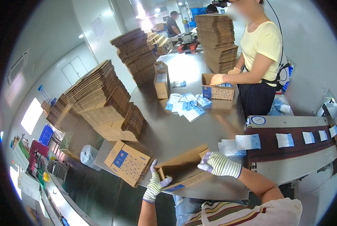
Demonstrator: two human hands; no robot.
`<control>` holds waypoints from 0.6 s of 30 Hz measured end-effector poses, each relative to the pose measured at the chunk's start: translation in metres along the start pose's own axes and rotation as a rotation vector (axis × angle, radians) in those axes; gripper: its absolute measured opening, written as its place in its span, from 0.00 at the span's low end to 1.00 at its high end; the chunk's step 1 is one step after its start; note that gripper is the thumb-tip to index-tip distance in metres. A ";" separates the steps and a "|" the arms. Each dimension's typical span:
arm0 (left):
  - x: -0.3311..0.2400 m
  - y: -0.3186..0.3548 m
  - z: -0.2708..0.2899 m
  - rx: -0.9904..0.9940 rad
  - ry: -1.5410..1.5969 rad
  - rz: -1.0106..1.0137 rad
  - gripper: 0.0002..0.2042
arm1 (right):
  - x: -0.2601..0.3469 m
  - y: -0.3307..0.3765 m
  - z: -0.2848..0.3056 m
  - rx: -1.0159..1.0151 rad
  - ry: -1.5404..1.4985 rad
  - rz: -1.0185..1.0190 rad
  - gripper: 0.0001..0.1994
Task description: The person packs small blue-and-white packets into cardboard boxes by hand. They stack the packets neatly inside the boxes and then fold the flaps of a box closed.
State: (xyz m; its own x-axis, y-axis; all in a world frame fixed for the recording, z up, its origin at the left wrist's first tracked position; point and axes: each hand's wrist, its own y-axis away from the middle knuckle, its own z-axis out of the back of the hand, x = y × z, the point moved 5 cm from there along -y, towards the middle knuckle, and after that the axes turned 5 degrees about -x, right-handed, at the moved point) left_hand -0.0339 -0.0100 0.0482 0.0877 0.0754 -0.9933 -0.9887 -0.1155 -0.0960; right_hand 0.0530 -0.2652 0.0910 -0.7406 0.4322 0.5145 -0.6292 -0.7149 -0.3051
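Note:
An open cardboard box [189, 165] stands at the near edge of the metal table in front of me, its inside bare brown. My left hand [156, 182], in a striped glove, grips the box's left end, with the thumb over the wall. At the right end my right hand [222, 165], gloved alike, has its fingers closed on the box's end flap; its fingertips are partly hidden. Just left of this box lies another printed carton [127, 162]. Beyond my right hand, overlapping white-and-blue packets [234, 145] rest where the conveyor meets the table.
More packets [277, 140] sit spaced along the brown conveyor belt [292, 149]. A loose pile of packets [187, 105] lies mid-table. Tall stacks of flattened cartons [100, 101] line the left side. Across the table, a co-worker [260, 56] has gloved hands in a carton [218, 93].

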 end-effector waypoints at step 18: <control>-0.072 0.006 -0.092 0.075 -1.219 -0.371 0.26 | 0.004 -0.049 -0.035 0.183 0.419 -0.005 0.12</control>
State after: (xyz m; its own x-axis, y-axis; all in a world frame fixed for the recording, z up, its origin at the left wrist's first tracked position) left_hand -0.0346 -0.1069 0.1138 0.2303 0.9520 -0.2018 -0.9369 0.1609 -0.3104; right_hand 0.0723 -0.2091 0.0801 -0.7930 0.5940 0.1353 -0.6088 -0.7813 -0.1379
